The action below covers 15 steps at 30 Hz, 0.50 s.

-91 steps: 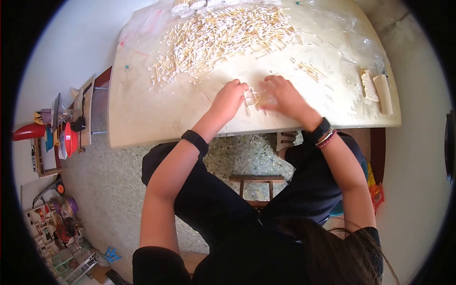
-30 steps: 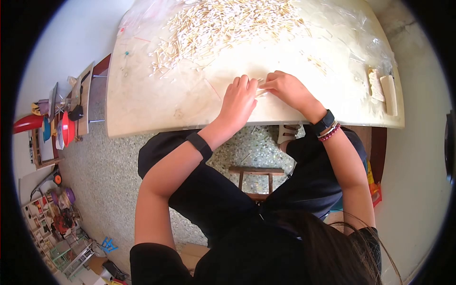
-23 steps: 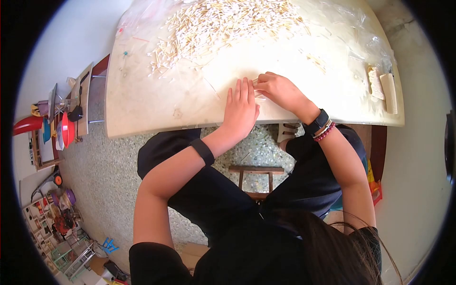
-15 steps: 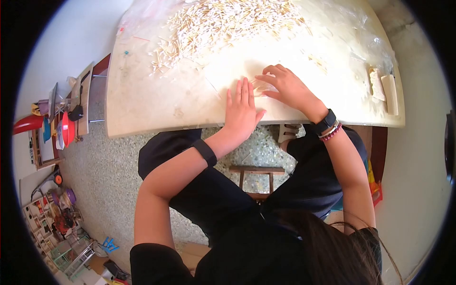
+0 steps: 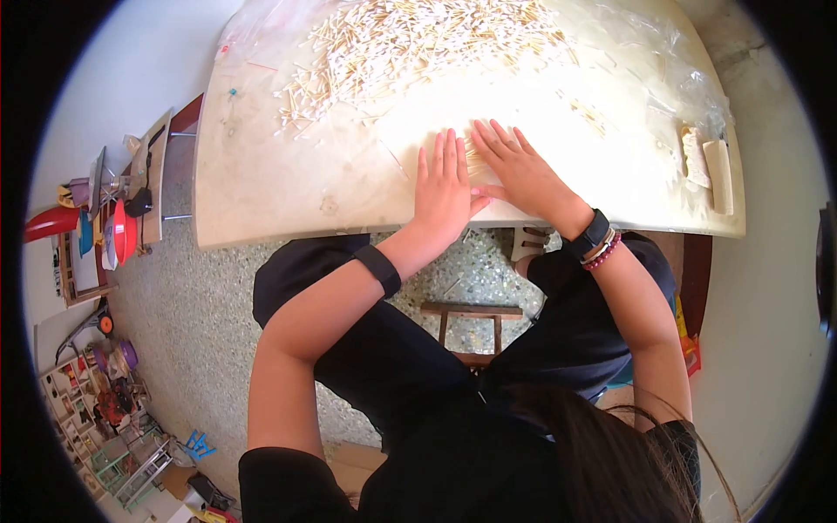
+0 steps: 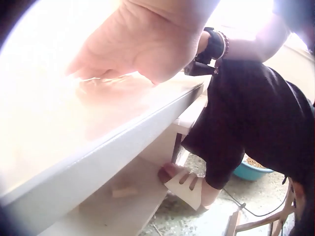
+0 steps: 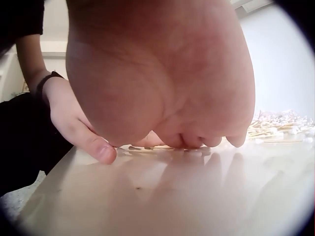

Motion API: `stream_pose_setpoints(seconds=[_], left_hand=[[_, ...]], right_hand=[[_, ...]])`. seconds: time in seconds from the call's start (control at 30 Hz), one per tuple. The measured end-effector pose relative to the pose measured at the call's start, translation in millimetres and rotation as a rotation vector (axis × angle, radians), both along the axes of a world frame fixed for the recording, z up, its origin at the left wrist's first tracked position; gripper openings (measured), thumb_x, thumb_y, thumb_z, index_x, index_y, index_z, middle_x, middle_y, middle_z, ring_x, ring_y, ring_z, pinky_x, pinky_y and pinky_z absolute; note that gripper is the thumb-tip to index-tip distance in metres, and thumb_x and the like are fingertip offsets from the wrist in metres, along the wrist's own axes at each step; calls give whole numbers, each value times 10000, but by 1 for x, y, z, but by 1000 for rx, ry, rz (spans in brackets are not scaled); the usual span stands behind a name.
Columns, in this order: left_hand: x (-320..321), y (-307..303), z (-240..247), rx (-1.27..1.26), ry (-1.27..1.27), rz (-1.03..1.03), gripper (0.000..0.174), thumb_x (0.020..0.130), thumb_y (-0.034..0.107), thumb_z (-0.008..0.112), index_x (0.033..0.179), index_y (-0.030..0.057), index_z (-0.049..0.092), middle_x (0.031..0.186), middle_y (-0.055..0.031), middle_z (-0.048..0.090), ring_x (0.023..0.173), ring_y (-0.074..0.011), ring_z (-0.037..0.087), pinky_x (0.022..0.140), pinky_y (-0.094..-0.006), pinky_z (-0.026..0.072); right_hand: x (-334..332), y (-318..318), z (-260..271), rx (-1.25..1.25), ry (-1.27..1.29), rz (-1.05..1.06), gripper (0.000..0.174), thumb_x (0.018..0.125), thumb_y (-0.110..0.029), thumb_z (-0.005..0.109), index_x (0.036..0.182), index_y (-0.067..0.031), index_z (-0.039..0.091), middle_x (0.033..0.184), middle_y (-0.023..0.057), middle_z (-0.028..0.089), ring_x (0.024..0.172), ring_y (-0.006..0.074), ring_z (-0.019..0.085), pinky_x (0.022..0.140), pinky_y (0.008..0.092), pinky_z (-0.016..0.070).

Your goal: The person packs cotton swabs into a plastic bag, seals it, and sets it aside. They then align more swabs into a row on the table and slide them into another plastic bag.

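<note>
Both hands lie on the pale tabletop (image 5: 288,196) near its front edge, fingers straight and pointing away from the body. Between the left hand (image 5: 442,192) and the right hand (image 5: 527,179) shows a small group of cotton swabs (image 5: 473,159); the thumbs meet below it. In the right wrist view, swab sticks (image 7: 162,148) lie flat under the right hand (image 7: 162,73), beside the left thumb. The left wrist view shows the left palm (image 6: 142,44) above the bright surface. How many swabs the palms cover is hidden.
A large heap of loose cotton swabs (image 5: 418,44) spreads over the far side, with a few strays (image 5: 588,113) to its right. Clear plastic film (image 5: 676,61) and two beige rolls (image 5: 717,177) lie at the right. A wooden stool (image 5: 471,311) stands below.
The right hand, earlier pinching and then lifted with bent fingers, now lies flat with fingers straight. The left hand has flattened beside it, and the thumbs have come together.
</note>
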<state>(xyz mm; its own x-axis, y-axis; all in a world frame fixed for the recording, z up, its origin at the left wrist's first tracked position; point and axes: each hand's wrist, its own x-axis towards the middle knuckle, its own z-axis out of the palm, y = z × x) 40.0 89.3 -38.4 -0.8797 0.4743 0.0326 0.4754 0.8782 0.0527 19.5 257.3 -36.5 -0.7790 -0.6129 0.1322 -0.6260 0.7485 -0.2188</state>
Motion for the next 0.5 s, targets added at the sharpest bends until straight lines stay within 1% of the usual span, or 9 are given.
stream_pose_setpoints(seconds=[0.17,0.23,0.3,0.37,0.5], left_hand=[[-12,-1,-4,25,27,26,892,755,490,601,1325,-106,259,1402,-246,238,1323,-353,204,1055,-495,192],[-16,-2,-5,36,32,26,919,746,510,603,1326,-110,252,1403,-248,234,1320,-358,208,1053,-499,196],[-20,-2,-6,55,35,22,928,747,519,600,1328,-111,242,1405,-250,227,1322,-359,203,1054,-499,193],[-22,-2,-7,73,37,19,938,748,527,596,1331,-112,232,1407,-252,220,1324,-361,198,1055,-499,190],[-23,-4,-6,106,-21,8,932,775,528,569,1336,-118,201,1405,-274,199,1329,-374,175,1058,-494,192]], right_hand=[[-9,-2,-7,38,72,-26,731,834,-488,456,1354,-3,284,1416,148,279,1326,300,231,1065,436,221],[-11,-3,-8,19,67,-36,728,833,-483,460,1355,-8,284,1416,148,279,1326,301,232,1064,439,223],[-13,-4,-8,1,63,-46,724,833,-478,463,1357,-12,283,1416,147,279,1326,303,232,1063,442,225],[-13,-4,-9,2,76,-59,702,836,-475,465,1358,-37,296,1417,153,275,1325,304,233,1064,441,224],[-11,-3,-2,0,49,-88,657,844,-458,476,1346,-63,324,1416,168,269,1324,309,234,1065,443,224]])
